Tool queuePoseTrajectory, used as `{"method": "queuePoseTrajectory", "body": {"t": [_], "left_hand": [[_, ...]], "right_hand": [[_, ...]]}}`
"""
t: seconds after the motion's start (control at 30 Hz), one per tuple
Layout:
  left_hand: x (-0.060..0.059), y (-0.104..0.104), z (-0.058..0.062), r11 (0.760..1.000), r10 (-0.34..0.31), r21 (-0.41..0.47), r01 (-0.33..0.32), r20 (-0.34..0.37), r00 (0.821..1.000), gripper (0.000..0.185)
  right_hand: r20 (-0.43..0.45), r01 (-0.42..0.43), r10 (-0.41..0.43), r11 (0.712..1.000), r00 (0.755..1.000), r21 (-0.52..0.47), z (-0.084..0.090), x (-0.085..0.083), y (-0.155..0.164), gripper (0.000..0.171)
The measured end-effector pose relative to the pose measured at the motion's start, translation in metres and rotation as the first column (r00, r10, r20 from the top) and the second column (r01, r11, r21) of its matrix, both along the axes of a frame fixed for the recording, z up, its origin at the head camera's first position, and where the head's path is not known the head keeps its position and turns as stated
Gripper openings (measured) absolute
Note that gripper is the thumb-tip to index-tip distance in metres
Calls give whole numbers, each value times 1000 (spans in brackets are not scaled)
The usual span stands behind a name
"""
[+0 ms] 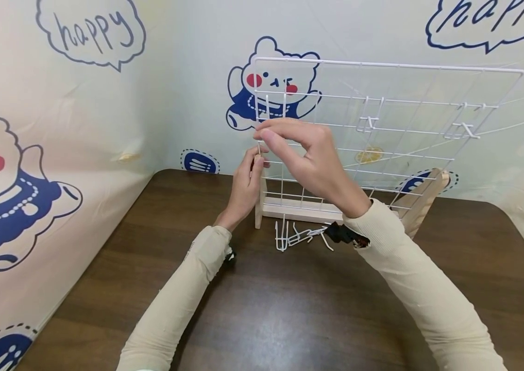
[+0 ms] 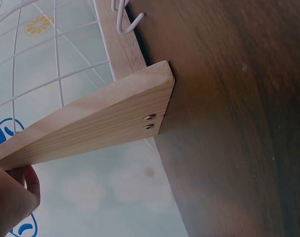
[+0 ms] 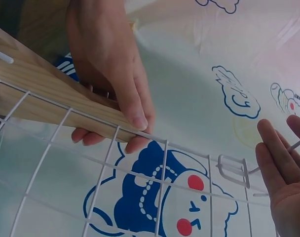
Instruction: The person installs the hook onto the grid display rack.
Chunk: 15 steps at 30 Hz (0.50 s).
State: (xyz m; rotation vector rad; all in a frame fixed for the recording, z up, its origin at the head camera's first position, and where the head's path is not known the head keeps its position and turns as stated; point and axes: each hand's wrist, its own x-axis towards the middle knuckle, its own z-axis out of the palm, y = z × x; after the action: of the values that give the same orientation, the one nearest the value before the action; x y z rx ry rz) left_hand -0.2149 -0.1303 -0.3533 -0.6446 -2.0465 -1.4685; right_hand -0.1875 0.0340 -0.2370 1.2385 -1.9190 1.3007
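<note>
"What's nearest?"

"The dark brown wood-grain tabletop (image 1: pixel 262 319). At 12 o'clock on it lies a jumble of loose white wire hooks (image 1: pixel 308 234). I'd judge them light, stiff, smooth and apt to tangle; pick one up by its flat back."

"And the hands?"

"The left hand (image 1: pixel 245 188), towards 11 o'clock, pinches the flat, pale wooden upright (image 2: pixel 98 118) with digits on both faces. The right hand (image 1: pixel 317 159), at 12, has its fingers nearly straight and close together. A prong of the white wire hook at the grid's left edge (image 3: pixel 245 170) runs past them; I can't tell whether they pinch it."

"Where's the frame itself?"

"From 12 to 1 o'clock: a white wire-grid panel (image 1: pixel 391 65) standing in pale wood. It's probably light and a little springy, likelier to wobble than break. Steady it by the upright."

"Anything else on it?"

"A white middle hook (image 1: pixel 371 122) past 12, and a white right-hand hook (image 1: pixel 466 129) at 1. Farthest back is the pale backdrop printed with blue-clad bears (image 1: pixel 187 77)."
</note>
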Motion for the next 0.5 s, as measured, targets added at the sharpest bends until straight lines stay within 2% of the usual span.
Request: {"method": "queuePoseTrajectory", "body": {"t": [0.27,0.5], "left_hand": [[0,0,1,1000,-3,8,3,-12,1000,24],[2,0,3,1000,0,-1,0,3,1000,24]], "right_hand": [[-27,-25,24,999,999,-25,8,-4,-6,20],[-4,-2,2,1000,1000,-20,14,-6,-10,21]]}}
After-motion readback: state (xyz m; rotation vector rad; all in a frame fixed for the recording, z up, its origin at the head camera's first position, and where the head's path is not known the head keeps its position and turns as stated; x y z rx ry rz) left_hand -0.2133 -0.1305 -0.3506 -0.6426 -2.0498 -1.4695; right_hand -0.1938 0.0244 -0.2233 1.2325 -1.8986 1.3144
